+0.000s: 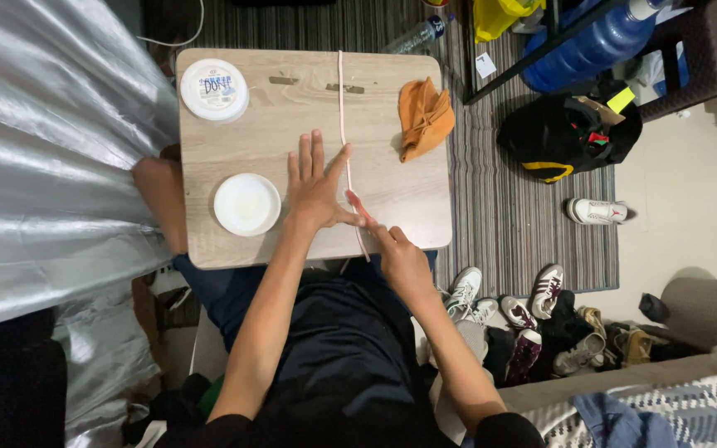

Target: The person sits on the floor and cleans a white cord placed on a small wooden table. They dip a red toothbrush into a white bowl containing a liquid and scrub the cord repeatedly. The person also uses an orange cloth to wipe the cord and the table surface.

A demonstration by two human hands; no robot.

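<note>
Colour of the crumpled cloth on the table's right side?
Orange: the cloth lies crumpled near the wooden table's right edge. Head view shows it best.

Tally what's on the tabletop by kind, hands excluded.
Round white lid with print: 1
Round white tub: 1
Long pale strip, pressed flat by the left hand and pinched by the right hand: 1
Orange cloth: 1
Total: 4 on the wooden table
</note>
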